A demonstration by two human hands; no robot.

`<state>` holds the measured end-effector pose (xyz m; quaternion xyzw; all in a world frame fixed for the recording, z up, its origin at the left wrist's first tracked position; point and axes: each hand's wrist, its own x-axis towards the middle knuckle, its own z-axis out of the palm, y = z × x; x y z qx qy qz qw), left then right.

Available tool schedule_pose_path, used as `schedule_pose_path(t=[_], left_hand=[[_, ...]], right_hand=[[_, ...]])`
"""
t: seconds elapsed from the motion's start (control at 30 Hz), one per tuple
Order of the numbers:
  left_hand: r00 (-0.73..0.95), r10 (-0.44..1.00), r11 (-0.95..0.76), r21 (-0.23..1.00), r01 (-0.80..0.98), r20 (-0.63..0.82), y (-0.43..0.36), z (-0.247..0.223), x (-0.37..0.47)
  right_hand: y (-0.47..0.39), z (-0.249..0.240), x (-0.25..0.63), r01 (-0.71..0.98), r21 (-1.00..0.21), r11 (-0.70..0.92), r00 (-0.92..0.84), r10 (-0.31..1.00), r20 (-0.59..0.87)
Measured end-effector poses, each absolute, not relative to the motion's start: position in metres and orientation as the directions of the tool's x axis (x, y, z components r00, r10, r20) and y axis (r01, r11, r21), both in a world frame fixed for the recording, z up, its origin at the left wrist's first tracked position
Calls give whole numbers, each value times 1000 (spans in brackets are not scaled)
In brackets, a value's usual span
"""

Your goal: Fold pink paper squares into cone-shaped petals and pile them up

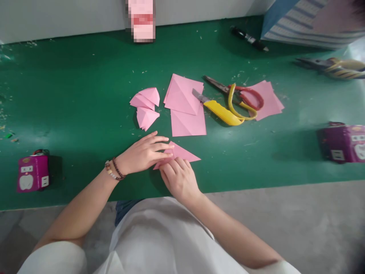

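Observation:
A pink paper (184, 153) folded to a triangle lies on the green table near its front edge. My left hand (144, 153) rests flat over its left part, fingers stretched out and apart. With fingers curled, my right hand (181, 179) presses and grips the lower edge; its fingertips partly hide the paper. Beyond my hands are creased pink square sheets (188, 123), with a small stack of folded pink pieces (146, 106) to their left.
A yellow utility knife (224, 112), blade out, touches the sheets beside red-and-yellow-handled scissors (246, 99), which overlap more pink paper (269, 101). Purple boxes stand left (33, 173) and right (346, 144). A black pen (249, 39), pliers (327, 66) and a striped box (299, 24) are at the back right.

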<state>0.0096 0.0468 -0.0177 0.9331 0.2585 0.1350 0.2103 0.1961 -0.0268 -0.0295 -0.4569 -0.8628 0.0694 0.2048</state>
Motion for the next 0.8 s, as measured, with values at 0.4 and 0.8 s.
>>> schedule_pose_path(t=[0.4,0.8], left_hand=[[826,552,-763,469,446,113,46,-18,10],[817,557,-768,465,440,147,43,-16,8]], right_hand=[[-32,-21,180,756,-412,508,-444,861,248],[-19,-21,249,853,-425,304,-222,947,232]])
